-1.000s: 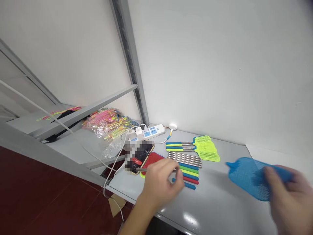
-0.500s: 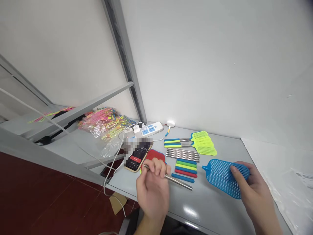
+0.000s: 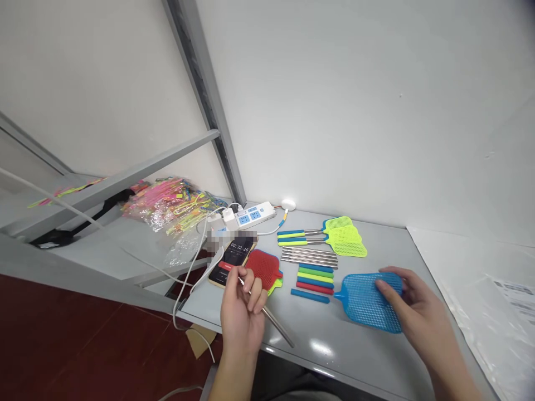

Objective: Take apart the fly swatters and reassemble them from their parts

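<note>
Blue swatter head hung over the surface's right half, pinched between right hand's thumb and fingers; its neck had come closer to the loose blue grip since the last frame. Left hand, near the front edge, pinched the metal rod, fingers curled; rod had swung steeper. Yellow swatters stayed put by back edge.

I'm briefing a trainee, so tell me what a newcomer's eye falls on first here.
The bright blue mesh paddle in the right hand, over the grey table, stands out first. Next come the yellow mesh paddles lying near the wall and the red paddle beside the phone. The shiny metal rod in the left hand, near the table's front edge, also draws the eye.
</note>
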### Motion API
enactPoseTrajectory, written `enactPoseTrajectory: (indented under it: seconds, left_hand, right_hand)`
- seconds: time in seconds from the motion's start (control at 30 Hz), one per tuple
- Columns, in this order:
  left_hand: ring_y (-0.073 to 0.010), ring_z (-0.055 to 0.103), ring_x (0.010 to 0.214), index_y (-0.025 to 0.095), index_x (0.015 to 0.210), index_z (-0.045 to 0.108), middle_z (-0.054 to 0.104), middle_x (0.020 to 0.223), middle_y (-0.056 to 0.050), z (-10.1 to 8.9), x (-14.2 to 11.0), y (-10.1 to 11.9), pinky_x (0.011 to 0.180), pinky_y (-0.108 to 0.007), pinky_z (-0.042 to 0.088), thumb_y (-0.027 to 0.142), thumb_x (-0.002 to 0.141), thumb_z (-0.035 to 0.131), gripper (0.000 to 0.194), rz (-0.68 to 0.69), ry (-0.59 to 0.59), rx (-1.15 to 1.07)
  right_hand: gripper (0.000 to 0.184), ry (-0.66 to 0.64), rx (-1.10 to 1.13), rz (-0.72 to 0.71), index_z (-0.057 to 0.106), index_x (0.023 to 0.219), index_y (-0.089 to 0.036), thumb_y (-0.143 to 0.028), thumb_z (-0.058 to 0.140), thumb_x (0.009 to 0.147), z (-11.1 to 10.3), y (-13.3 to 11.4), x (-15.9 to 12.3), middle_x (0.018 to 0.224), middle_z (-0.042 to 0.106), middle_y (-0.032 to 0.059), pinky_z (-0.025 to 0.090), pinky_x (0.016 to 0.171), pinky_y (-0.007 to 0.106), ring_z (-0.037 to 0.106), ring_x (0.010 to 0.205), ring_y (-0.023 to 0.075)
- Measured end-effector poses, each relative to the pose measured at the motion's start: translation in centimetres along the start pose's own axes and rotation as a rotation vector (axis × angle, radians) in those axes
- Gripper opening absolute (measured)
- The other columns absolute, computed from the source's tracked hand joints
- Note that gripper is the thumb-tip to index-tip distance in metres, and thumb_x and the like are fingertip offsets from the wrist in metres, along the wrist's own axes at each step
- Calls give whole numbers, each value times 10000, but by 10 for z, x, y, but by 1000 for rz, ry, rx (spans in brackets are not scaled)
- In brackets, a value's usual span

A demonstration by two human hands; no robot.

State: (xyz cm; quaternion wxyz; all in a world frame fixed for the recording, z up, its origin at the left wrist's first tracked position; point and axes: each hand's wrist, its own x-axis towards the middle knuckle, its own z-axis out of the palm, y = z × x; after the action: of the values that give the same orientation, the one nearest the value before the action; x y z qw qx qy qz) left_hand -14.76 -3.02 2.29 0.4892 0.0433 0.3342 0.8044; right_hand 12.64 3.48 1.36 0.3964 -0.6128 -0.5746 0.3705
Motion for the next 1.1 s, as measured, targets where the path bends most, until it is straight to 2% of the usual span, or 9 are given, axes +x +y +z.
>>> enactPoseTrajectory:
  seconds: [0.17,0.23,0.3,0.33,0.47,0.7,0.93,1.0,1.1]
  left_hand:
    - [19,228,387,208,1033,583,563,881,27,-8,-8,-1,325,-133,223,471,854,650,325,-62,-185,426]
    - [8,276,386,194,1008,597,562,797,38,-11,-15,-4,334,-142,258,465,805,705,356,-86,-267,553]
    - [-19,332,397,182,916,601,495,658,71,-15,-20,-8,352,-154,305,433,765,750,328,-46,-257,619]
    - [-32,354,410,183,886,598,474,628,77,-16,-21,-9,364,-160,331,426,767,750,311,-2,-210,619]
    - [-43,369,441,205,984,605,557,729,59,-20,-21,-15,389,-184,397,423,812,699,293,143,22,495]
    - [-60,407,438,161,747,578,527,619,56,-19,-23,-23,362,-184,398,204,725,701,132,71,-62,583]
    - [-49,424,471,167,974,612,584,796,18,-31,-28,-9,395,-200,450,256,718,763,310,-84,-180,433]
    - [-7,364,441,189,1069,608,613,926,-3,-40,-24,5,389,-164,398,288,755,749,358,-91,-113,366]
    - [42,242,383,195,1053,613,621,1013,-18,-56,-15,30,356,-127,268,318,837,660,253,88,108,238]
  right_hand:
    - [240,-452,-116,-524,655,1098,-286,-401,504,952,49,-90,12,1045,701,17,517,779,311,649,907,194]
    - [259,-651,-202,-780,641,1171,-302,-336,482,970,71,-122,18,1116,697,11,493,879,345,639,1005,198]
    - [269,-689,-293,-981,623,1205,-302,-302,492,970,92,-142,21,1136,689,18,460,938,388,622,1046,210]
    - [287,-615,-326,-1040,604,1233,-295,-314,515,960,101,-146,21,1176,670,37,434,975,428,599,1093,233]
    - [677,-235,-289,-947,351,1450,-245,-484,615,875,131,-133,10,1422,463,144,335,1057,564,411,1308,354]
    - [1102,-492,-339,-690,47,1548,-243,-529,710,716,149,-108,-8,1437,382,169,398,1020,564,403,1300,386]
    - [1215,-678,-354,-651,-44,1566,-223,-447,732,658,156,-105,4,1420,387,167,426,1012,516,431,1278,361]
    - [1168,-695,-324,-655,-33,1564,-178,-431,707,696,165,-95,10,1489,326,196,382,1063,514,363,1354,360]
    - [1079,-686,-305,-692,51,1552,-125,-410,684,726,181,-78,15,1532,291,223,329,1111,511,308,1406,351]
